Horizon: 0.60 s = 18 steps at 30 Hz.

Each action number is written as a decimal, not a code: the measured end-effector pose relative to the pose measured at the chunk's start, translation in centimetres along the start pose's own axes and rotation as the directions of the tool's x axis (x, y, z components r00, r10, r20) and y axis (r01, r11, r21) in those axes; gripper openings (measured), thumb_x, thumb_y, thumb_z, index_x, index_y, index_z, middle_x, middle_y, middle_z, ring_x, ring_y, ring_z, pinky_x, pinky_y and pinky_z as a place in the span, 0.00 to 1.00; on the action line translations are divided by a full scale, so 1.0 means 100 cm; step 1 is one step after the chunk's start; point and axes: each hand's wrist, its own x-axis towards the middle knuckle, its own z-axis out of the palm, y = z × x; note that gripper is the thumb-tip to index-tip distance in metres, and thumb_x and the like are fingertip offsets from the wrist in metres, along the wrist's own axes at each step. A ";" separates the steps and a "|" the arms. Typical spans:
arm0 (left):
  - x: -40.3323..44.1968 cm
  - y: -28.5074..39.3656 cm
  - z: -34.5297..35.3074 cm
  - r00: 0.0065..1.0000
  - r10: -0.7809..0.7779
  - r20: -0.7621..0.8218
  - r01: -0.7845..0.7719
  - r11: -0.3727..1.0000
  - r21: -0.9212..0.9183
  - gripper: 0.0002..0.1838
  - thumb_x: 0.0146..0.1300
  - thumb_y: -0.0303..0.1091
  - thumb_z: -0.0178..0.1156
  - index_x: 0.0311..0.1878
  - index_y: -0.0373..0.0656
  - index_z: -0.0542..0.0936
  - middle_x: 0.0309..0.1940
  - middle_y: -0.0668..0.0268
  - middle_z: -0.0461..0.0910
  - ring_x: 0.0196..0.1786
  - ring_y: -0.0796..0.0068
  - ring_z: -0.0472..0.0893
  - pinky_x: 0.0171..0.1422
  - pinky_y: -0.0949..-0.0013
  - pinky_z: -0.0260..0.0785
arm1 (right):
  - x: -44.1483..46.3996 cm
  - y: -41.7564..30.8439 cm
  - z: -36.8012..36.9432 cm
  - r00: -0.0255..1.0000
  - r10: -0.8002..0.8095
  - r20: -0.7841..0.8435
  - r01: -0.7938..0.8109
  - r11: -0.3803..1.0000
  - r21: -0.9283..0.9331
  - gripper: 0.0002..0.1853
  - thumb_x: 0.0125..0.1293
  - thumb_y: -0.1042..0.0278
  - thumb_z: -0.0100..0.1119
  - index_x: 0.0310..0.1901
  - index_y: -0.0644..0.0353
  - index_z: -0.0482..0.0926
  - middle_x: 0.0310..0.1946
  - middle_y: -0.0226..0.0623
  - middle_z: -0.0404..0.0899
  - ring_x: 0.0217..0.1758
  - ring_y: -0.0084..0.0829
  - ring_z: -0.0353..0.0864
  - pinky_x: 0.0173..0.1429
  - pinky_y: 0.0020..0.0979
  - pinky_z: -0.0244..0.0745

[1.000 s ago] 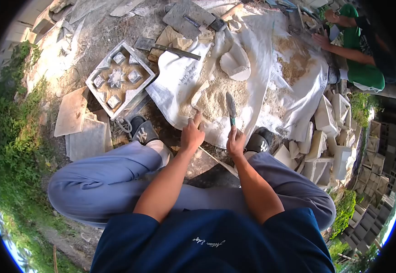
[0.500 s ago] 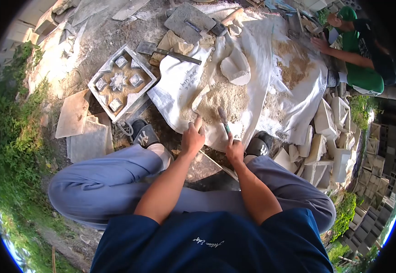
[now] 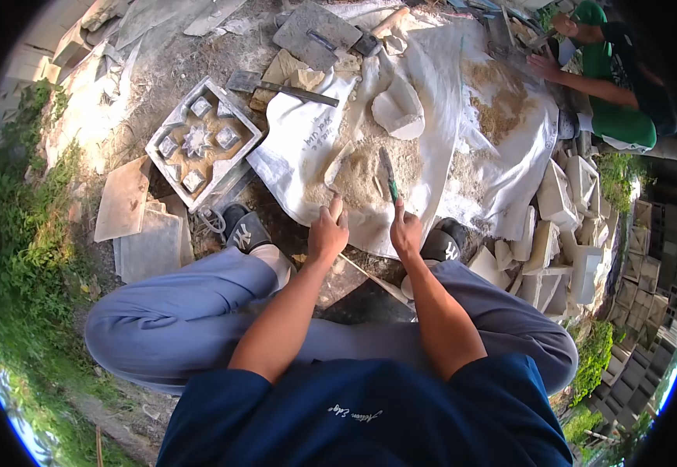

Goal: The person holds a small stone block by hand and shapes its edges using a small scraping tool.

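In my left hand (image 3: 328, 230), closed and with the thumb forward, is a tool with a curved, powder-coated blade (image 3: 338, 165); its exact kind does not show. My right hand (image 3: 406, 233) grips a narrow-bladed, knife-like tool by its green handle (image 3: 393, 191), the dull blade pointing away from me over the powder. Both tools are at a heap of pale, sandy powder (image 3: 369, 173) on a white sack sheet (image 3: 284, 163) with handwriting on it. Just beyond the heap sits a broken white container (image 3: 399, 109), open on one side.
A square mould (image 3: 168, 179) with raised blocks and a star lies at left, beside flat slabs (image 3: 151, 243). A square float (image 3: 316, 36) and a long flat bar (image 3: 299, 93) lie beyond. White cast pieces (image 3: 556, 198) pile up at right. Another person (image 3: 611, 93) works at upper right.
My right hand has moved a little forward, and its blade now points farther away over the powder. The left hand and its tool have shifted only slightly.
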 end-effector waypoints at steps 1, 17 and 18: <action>-0.001 -0.003 0.002 1.000 -0.005 0.004 0.005 1.000 0.000 0.20 0.66 0.45 0.58 0.46 0.35 0.72 0.35 0.38 0.81 0.40 0.35 0.81 0.46 0.44 0.74 | -0.002 -0.006 -0.004 0.997 -0.069 -0.023 0.070 0.993 0.089 0.41 0.73 0.35 0.43 0.24 0.76 0.74 0.17 0.53 0.73 0.21 0.48 0.66 0.32 0.50 0.63; 0.002 -0.006 0.006 0.999 0.023 -0.041 -0.022 1.000 0.006 0.20 0.65 0.46 0.59 0.45 0.35 0.72 0.32 0.39 0.81 0.39 0.35 0.81 0.44 0.44 0.74 | -0.013 0.048 0.014 0.907 -0.399 -0.135 0.417 0.894 0.161 0.36 0.76 0.40 0.41 0.22 0.70 0.69 0.14 0.47 0.67 0.19 0.41 0.65 0.29 0.46 0.60; 0.000 -0.005 0.005 0.999 0.021 -0.037 -0.021 1.000 0.003 0.20 0.65 0.46 0.59 0.45 0.35 0.71 0.33 0.38 0.81 0.39 0.35 0.81 0.44 0.44 0.74 | -0.020 0.046 0.012 0.918 -0.369 -0.145 0.374 0.928 0.001 0.39 0.75 0.38 0.40 0.24 0.73 0.73 0.19 0.58 0.74 0.24 0.52 0.74 0.34 0.50 0.64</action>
